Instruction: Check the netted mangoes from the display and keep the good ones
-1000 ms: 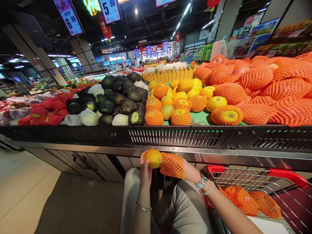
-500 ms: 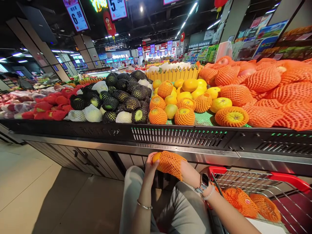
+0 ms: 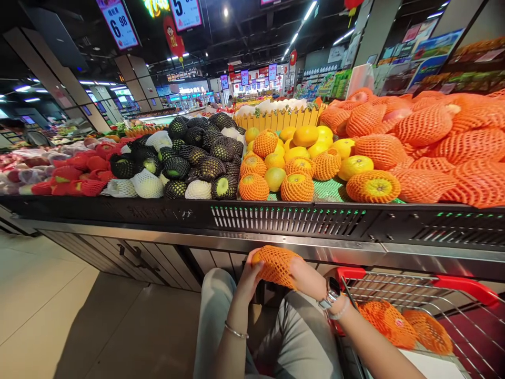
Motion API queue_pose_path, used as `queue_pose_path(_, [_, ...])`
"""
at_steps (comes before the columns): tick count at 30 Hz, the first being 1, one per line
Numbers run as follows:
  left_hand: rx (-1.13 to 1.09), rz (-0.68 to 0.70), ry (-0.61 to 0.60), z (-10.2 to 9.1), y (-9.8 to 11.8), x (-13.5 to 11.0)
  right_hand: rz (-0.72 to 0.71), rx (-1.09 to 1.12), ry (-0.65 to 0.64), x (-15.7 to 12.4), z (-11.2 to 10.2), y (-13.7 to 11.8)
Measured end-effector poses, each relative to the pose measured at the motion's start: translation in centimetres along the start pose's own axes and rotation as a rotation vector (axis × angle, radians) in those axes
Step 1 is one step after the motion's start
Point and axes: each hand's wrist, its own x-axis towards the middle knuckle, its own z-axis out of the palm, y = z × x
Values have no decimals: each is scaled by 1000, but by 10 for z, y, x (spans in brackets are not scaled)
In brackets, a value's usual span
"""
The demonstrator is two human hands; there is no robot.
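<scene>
Low in the middle of the view, both my hands hold one orange [image 3: 258,257] that sits inside an orange foam net sleeve [image 3: 277,266]. My left hand [image 3: 250,277] grips the fruit's left end, fingers curled round it. My right hand [image 3: 310,276] closes on the sleeve from the right, a watch on its wrist. Only a small patch of bare peel shows at the left end. The fruit is held just below the steel edge of the fruit display counter [image 3: 300,247], above my lap.
A red-handled wire shopping cart [image 3: 418,284] at the right holds netted oranges [image 3: 389,323]. On the counter lie piles of oranges [image 3: 295,158], black-netted fruit [image 3: 197,158], red-netted fruit [image 3: 74,176] and large orange-netted fruit [image 3: 434,142]. Tiled floor lies to the left.
The sleeve has been drawn leftward over the orange, which was bare in my left hand a second ago and is now almost wholly covered. Both hands stayed close together.
</scene>
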Motion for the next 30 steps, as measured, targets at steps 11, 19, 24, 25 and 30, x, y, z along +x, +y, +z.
queue_pose_path(11, [-6,-24,39,0,0,-3,-70,-489,126,-5,-24,-6])
queue_pose_path(19, [-63,-133,59,-3,-12,7,132,-384,-115,-5,-10,-2])
queue_pose_path(24, [-173,-211,41,-9,-24,14,148,-346,-170,-4,-4,-3])
queue_pose_path(25, [-194,-214,16,-10,-26,15,139,-331,-182,-4,-3,-4])
queue_pose_path(30, [-277,-287,-101,-14,-31,16,133,-293,-183,-3,2,-9])
